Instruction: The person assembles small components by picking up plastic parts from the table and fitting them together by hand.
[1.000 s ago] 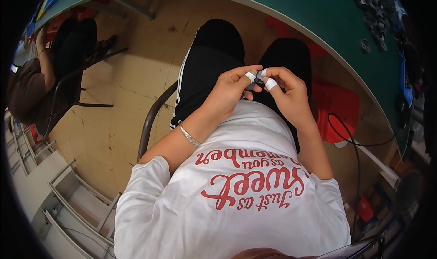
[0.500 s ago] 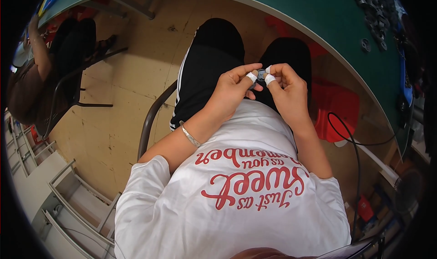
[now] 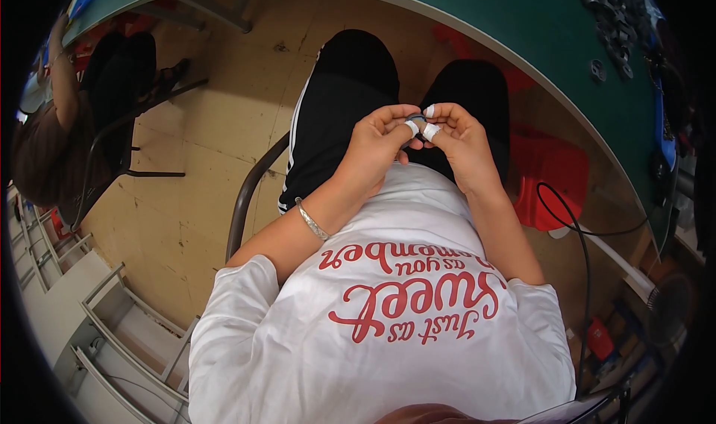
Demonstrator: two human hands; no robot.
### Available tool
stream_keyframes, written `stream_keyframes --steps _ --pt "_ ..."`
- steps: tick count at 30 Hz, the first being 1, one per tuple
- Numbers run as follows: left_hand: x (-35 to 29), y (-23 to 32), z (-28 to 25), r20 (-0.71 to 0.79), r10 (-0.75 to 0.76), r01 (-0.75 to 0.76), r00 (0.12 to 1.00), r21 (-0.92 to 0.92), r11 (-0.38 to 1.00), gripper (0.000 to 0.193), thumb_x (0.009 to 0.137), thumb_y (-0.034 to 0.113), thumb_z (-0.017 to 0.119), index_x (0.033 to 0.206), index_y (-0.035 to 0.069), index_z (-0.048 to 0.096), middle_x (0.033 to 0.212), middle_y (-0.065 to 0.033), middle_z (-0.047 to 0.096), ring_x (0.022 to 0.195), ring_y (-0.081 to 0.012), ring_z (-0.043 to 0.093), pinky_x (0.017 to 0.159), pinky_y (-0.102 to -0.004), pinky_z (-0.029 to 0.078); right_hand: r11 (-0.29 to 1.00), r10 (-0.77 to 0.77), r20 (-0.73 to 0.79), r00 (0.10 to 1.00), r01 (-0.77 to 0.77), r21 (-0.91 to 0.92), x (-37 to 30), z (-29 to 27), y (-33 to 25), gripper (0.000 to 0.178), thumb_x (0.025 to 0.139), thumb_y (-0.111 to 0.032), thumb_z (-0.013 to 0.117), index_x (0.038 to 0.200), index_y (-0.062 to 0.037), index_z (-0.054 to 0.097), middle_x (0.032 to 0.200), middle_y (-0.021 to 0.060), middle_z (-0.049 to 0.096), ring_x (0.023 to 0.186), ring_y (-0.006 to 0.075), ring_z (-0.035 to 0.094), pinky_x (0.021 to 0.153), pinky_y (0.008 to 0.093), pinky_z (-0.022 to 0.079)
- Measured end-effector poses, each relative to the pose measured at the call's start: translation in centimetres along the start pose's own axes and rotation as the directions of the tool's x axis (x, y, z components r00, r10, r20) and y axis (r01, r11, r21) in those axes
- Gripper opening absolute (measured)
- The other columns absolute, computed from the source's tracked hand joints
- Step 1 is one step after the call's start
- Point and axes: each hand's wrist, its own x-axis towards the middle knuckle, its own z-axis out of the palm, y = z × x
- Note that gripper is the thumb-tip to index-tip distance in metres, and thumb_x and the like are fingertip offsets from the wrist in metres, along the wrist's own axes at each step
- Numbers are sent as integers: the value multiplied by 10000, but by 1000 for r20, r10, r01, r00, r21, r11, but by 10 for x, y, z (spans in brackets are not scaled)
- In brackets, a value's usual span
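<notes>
Tan tiled floor (image 3: 216, 126) below, green table (image 3: 522, 29) curving across the top with a scatter of small dark parts (image 3: 615, 21) near its far right end. To the left, another person (image 3: 45, 140) seated on a dark chair, apart from this work. Red stool (image 3: 548, 174) and a black cable (image 3: 574, 230) under the table edge at right.

Seated, black trousers (image 3: 350, 118), white shirt (image 3: 388, 327) with red lettering. Both hands raised together over the lap, close in front of the body, likely for a near look and steady fine work. Left hand (image 3: 373, 144), silver bracelet (image 3: 312, 221) on the wrist, and right hand (image 3: 462, 140) meeting at the fingertips. White tape (image 3: 412, 126) on the tips that meet, probably as protection.

Small dark ring (image 3: 416, 117) pinched between the two hands: sitting just above the taped tips, touching both, mostly hidden by them. Fingers of both hands closed in on it, thumbs tucked underneath. Too small for finer detail.
</notes>
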Motion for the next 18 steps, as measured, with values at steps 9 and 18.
stream_keyframes --steps 9,18 --pt "5 -8 -5 -27 33 -33 999 5 999 198 863 28 582 1058 -3 605 812 -14 641 667 -59 570 509 -182 396 994 -22 59 998 28 -104 -3 -2 0 209 852 55 557 1057 36 590 888 50 620 788 84 598 714 218 496" --pt "4 -17 -4 -33 285 -255 958 357 899 263 862 -12 539 1116 8 601 896 -22 621 709 -38 522 558 -171 391 993 -25 43 999 30 -115 -3 1 3 209 841 63 573 1047 29 593 913 50 619 797 84 597 709 220 508"
